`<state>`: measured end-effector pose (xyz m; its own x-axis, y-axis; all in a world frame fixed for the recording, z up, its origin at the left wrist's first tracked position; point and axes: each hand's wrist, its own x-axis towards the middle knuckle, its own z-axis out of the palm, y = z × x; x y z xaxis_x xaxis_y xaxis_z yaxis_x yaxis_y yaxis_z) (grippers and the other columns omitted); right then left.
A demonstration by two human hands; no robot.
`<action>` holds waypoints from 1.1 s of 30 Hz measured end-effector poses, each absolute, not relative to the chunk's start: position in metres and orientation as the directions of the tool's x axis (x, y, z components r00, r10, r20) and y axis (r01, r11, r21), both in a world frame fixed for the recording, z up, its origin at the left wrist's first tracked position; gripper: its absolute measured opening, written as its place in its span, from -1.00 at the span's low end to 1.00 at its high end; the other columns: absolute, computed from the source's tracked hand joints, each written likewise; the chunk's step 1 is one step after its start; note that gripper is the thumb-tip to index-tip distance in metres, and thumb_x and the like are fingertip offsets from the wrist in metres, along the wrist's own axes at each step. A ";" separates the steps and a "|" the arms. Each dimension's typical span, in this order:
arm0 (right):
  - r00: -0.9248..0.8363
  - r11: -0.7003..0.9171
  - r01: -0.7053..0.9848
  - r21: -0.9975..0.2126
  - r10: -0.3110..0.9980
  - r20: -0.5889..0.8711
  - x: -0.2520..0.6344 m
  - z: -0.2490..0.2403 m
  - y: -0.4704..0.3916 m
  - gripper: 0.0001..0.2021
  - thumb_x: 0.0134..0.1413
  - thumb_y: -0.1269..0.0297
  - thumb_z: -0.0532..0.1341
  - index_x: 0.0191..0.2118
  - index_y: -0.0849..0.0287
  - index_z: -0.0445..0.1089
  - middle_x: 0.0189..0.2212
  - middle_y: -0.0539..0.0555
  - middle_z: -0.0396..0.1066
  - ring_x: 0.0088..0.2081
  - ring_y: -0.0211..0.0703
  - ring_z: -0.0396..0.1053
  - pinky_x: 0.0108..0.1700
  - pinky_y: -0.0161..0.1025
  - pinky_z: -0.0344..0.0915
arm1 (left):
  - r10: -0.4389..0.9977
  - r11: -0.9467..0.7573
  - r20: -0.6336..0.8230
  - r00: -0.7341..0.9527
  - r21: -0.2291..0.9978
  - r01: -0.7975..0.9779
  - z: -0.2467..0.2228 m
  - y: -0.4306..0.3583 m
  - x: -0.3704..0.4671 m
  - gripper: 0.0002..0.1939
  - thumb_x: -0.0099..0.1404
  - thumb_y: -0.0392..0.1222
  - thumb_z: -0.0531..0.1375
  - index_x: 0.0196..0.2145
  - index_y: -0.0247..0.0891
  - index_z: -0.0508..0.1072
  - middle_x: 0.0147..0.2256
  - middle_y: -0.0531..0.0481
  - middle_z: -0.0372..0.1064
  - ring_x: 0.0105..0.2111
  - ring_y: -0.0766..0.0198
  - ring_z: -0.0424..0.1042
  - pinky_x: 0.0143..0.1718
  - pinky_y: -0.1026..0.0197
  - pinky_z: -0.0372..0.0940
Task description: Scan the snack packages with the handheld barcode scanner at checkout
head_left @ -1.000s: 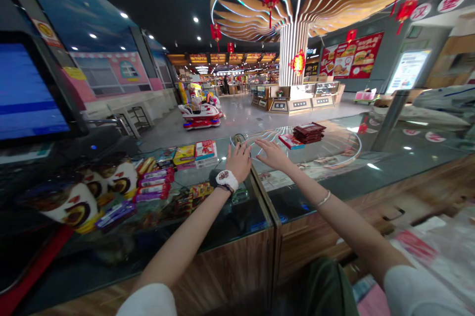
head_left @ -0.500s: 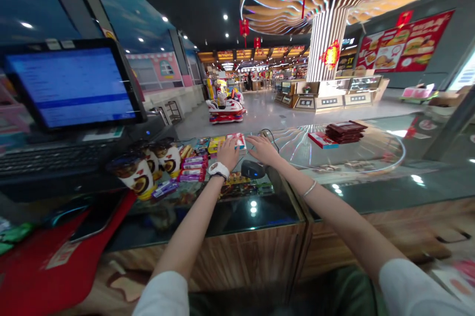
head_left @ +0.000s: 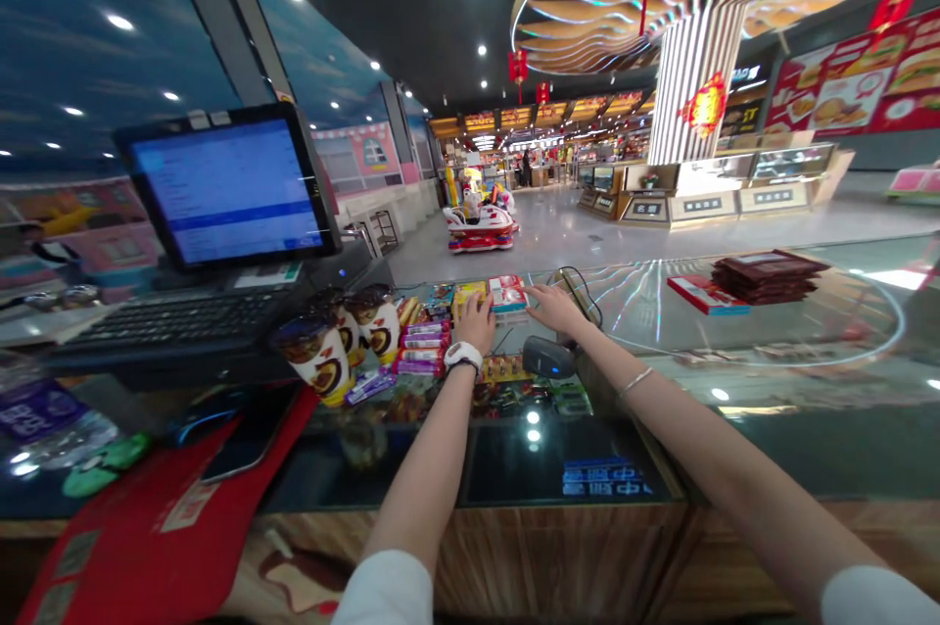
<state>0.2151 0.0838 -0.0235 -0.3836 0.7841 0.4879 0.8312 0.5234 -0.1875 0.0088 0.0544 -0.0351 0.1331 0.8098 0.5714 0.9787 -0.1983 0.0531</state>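
My left hand [head_left: 476, 323], with a white watch on its wrist, rests with outstretched fingers at the front of a yellow box [head_left: 470, 291]. Just right of that lies a red and white box [head_left: 506, 293], flat on the glass counter. My right hand [head_left: 556, 309] reaches in from the right, fingers extended, its tips at the right edge of the red and white box; contact is hard to make out. A black barcode scanner [head_left: 547, 358] sits between my forearms. Left of my left hand lie several purple and pink wrapped snack sticks [head_left: 424, 348].
Several patterned snack cups [head_left: 317, 362] stand before a keyboard [head_left: 172, 323] and monitor [head_left: 231, 189]. A phone [head_left: 250, 434] lies on a red mat [head_left: 168, 527]. Dark red packets [head_left: 768, 274] are stacked at the right, beside a red and blue box [head_left: 706, 294].
The view has swung left, so the counter items sit farther right. My left hand has drawn back from the red and white box toward the yellow one, uncovering more of it.
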 end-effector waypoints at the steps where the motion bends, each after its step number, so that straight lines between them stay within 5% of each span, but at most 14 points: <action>1: -0.394 0.530 0.826 -0.191 0.786 0.477 0.216 -0.027 0.085 -0.50 0.24 0.29 0.17 0.28 0.09 0.25 0.17 0.22 0.37 0.16 0.04 0.35 0.21 0.01 0.20 | 0.813 -0.195 0.566 0.133 0.050 0.980 -0.037 0.055 0.007 -0.50 0.40 -0.18 0.00 0.26 -0.13 0.29 0.28 -0.13 0.23 0.29 0.01 0.16 0.36 -0.19 -0.07; 10: -0.436 0.558 0.791 -0.250 0.802 0.408 0.214 -0.038 0.085 -0.47 0.20 0.33 0.20 0.29 0.14 0.26 0.26 0.23 0.28 0.22 0.01 0.32 0.24 -0.05 0.22 | 0.828 -0.214 0.543 0.138 0.079 0.974 -0.039 0.056 0.010 -0.58 0.42 -0.13 0.02 0.19 -0.12 0.36 0.28 -0.10 0.23 0.33 0.06 0.10 0.39 -0.21 -0.17; 19: -0.348 0.487 0.834 -0.260 0.829 0.437 0.209 -0.031 0.078 -0.73 0.27 0.23 0.18 0.01 0.13 0.50 -0.09 0.17 0.58 -0.04 0.06 0.53 0.00 -0.13 0.38 | 0.820 -0.288 0.532 0.212 0.062 0.956 -0.029 0.046 0.015 -0.63 0.40 -0.22 0.08 0.13 -0.14 0.39 0.15 -0.08 0.39 0.30 0.07 0.16 0.40 -0.21 -0.21; 28: -0.320 0.484 0.834 -0.264 0.815 0.484 0.211 -0.035 0.078 -0.74 0.20 0.17 0.25 -0.05 0.07 0.55 -0.14 0.11 0.60 -0.11 0.03 0.55 -0.09 -0.19 0.40 | 0.787 -0.331 0.551 0.277 -0.002 0.944 -0.025 0.040 0.016 -0.67 0.40 -0.26 0.10 0.04 -0.03 0.49 0.09 -0.01 0.45 0.16 0.14 0.33 0.40 -0.22 -0.17; 33: -0.353 0.466 0.879 -0.102 0.779 0.518 0.215 -0.025 0.068 -0.77 0.16 0.24 0.26 -0.09 0.11 0.55 -0.19 0.16 0.61 -0.11 0.06 0.52 0.05 -0.09 0.31 | 0.749 -0.344 0.587 0.305 -0.048 0.938 -0.018 0.036 0.019 -0.68 0.43 -0.24 0.06 0.04 -0.02 0.49 0.06 0.00 0.47 0.12 0.14 0.36 0.40 -0.22 -0.19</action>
